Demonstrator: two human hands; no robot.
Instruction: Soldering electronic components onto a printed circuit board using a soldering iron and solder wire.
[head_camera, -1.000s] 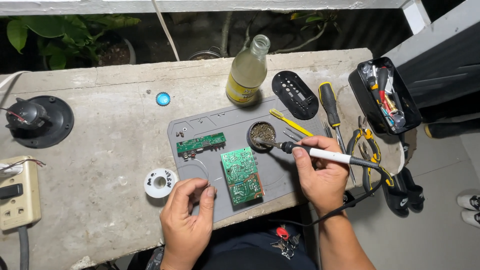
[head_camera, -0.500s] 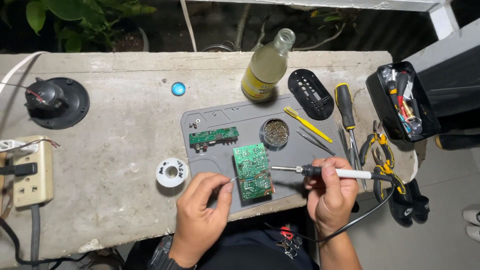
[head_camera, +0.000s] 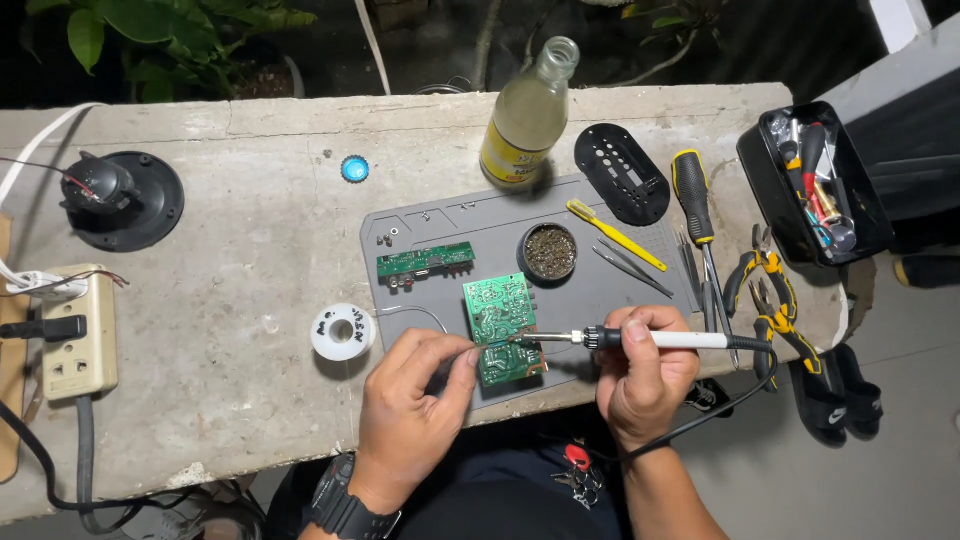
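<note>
A green circuit board (head_camera: 502, 326) lies on a grey work mat (head_camera: 600, 290) at the table's near edge. My right hand (head_camera: 645, 378) grips a soldering iron (head_camera: 640, 338) with a white handle, its tip over the board's lower middle. My left hand (head_camera: 415, 395) is pinched on a thin solder wire (head_camera: 420, 312), fingertips at the board's left edge close to the iron's tip. The wire runs back to a white solder spool (head_camera: 341, 332) left of the mat. A smaller green board (head_camera: 426, 261) lies further up the mat.
A round tin of tip cleaner (head_camera: 550, 251), yellow brush (head_camera: 615, 234) and tweezers (head_camera: 632, 268) sit on the mat. A glass bottle (head_camera: 526, 112), black perforated plate (head_camera: 621, 172), screwdriver (head_camera: 696, 198), pliers (head_camera: 768, 296), black tool box (head_camera: 812, 185), power strip (head_camera: 78, 330) and black speaker (head_camera: 120, 198) surround it.
My right hand has brought the iron from the cleaner tin down to the green board. My left hand has shifted up to the board's edge with the solder wire.
</note>
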